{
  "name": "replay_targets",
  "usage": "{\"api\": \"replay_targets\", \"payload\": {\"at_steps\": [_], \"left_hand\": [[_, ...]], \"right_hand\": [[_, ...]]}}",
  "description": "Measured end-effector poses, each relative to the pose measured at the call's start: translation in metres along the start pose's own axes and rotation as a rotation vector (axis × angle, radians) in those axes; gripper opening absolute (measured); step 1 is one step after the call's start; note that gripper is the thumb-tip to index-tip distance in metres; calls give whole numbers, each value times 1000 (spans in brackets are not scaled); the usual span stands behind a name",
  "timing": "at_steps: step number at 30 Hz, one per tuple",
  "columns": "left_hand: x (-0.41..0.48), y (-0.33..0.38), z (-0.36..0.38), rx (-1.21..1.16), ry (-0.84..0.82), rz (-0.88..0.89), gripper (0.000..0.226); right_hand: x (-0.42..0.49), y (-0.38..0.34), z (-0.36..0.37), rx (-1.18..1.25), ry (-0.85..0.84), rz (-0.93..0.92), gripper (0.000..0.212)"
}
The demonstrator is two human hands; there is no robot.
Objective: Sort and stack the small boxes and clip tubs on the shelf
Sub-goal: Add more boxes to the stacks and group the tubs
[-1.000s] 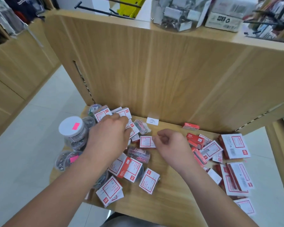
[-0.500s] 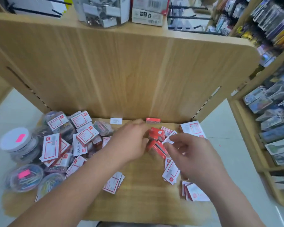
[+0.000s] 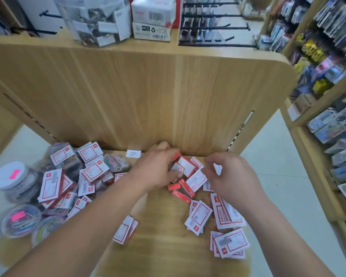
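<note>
at the centre of the frame the left hand (image 3: pixel 158 166) curls thumb and fingers round a small red and white box (image 3: pixel 185 165), hard against the wooden back panel (image 3: pixel 148 96). the right hand (image 3: pixel 230 174) sits just beside it, fingers bent; whether it holds anything i cannot tell. loose boxes (image 3: pixel 200 216) pile at left and lower right, and clip tubs (image 3: pixel 20 218) crowd the left edge. bare shelf (image 3: pixel 164 226) runs down the middle to the front edge.
</note>
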State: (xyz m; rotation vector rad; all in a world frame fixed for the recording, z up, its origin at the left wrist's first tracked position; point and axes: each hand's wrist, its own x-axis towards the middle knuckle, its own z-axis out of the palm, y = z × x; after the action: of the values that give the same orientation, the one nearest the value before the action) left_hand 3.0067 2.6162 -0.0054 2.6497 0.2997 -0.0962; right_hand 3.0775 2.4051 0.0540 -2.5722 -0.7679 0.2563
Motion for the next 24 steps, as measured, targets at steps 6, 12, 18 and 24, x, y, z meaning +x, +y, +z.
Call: {"api": "replay_targets", "payload": {"at_steps": [6, 12, 18, 24], "left_hand": [[-3, 6, 9, -198, 34, -79, 49], [-29, -2, 9, -186, 57, -152, 62], [-43, -10, 7, -120, 91, -170, 59], [-53, -7, 3, 36, 4, -129, 43]], "right_hand": [[24, -2, 15, -70, -144, -76, 23], [39, -9, 41, -146, -192, -116, 23], [45, -17, 52, -167, -217, -135, 26], [42, -31, 54, -152, -274, -112, 35]]}}
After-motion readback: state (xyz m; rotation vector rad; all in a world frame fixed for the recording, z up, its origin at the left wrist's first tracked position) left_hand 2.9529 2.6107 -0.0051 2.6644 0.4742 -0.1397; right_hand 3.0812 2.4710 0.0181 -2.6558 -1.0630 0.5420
